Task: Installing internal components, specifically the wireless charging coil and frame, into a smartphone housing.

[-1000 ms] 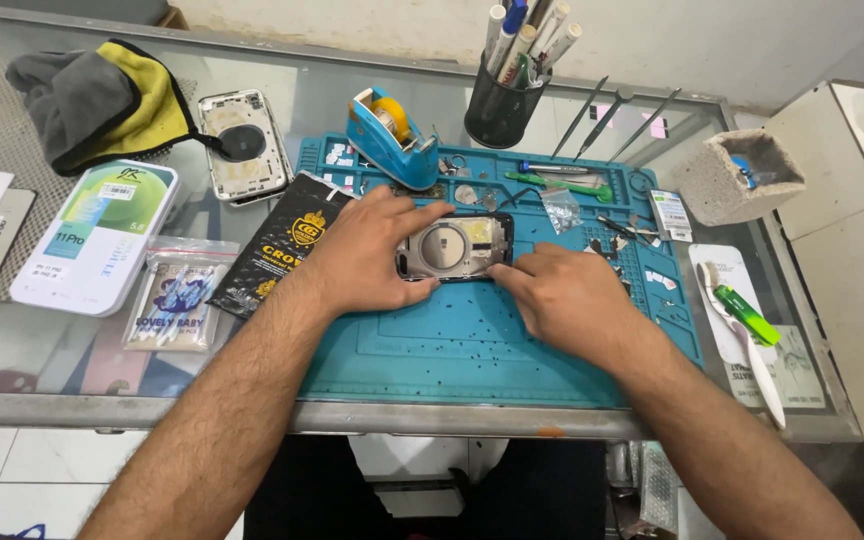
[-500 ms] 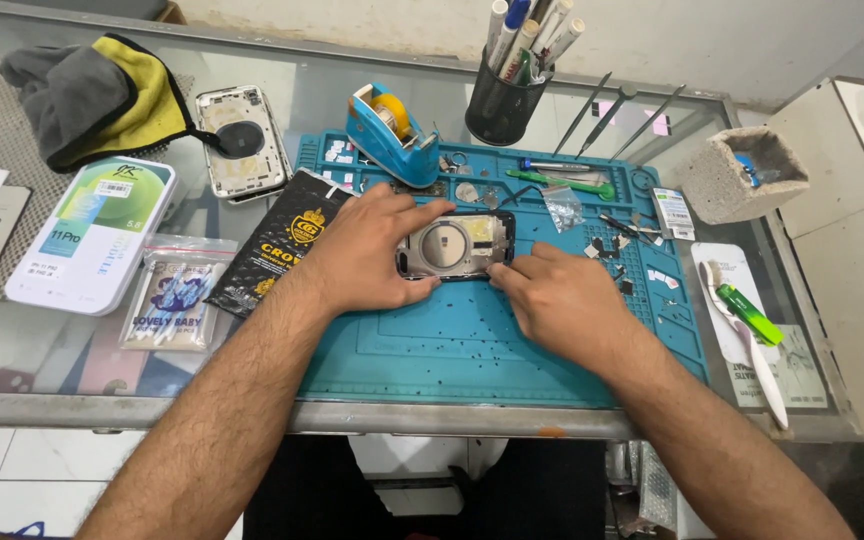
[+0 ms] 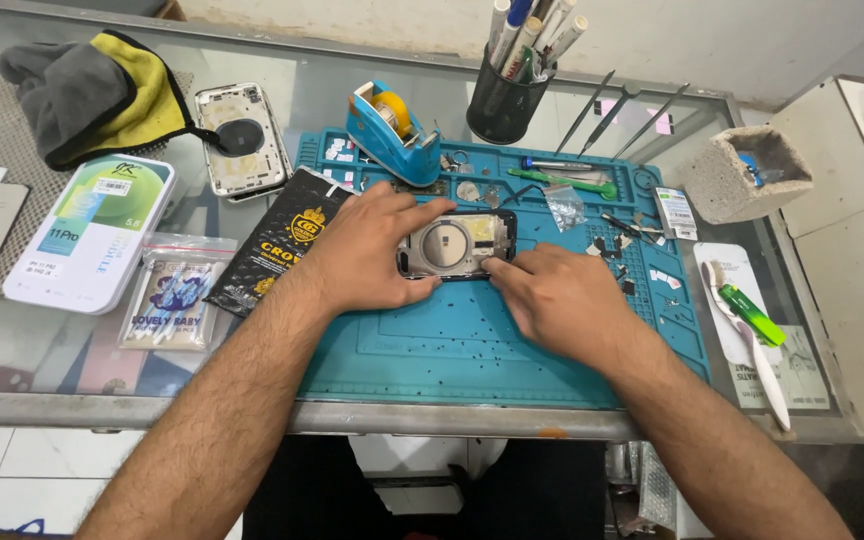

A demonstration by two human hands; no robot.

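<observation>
An opened phone back housing [image 3: 455, 243] with a round coil lies on the teal repair mat [image 3: 452, 340]. My left hand [image 3: 367, 250] rests on the mat and grips the housing's left end, thumb below and fingers above it. My right hand [image 3: 552, 295] lies to the right, its fingertips pressing on the housing's lower right edge. Small screws and loose parts [image 3: 632, 245] are scattered on the mat to the right of the housing.
A blue tape dispenser [image 3: 389, 133], black pen cup [image 3: 504, 100], tweezers [image 3: 612, 110], a second phone housing [image 3: 244, 140], a grey-yellow cloth [image 3: 102, 90], a white box [image 3: 90, 232], packets [image 3: 167, 300], a concrete block holder [image 3: 745, 175] and a toothbrush [image 3: 752, 345] lie around the mat.
Both hands stay on the housing; my fingers have shifted only slightly. The view has moved a little.
</observation>
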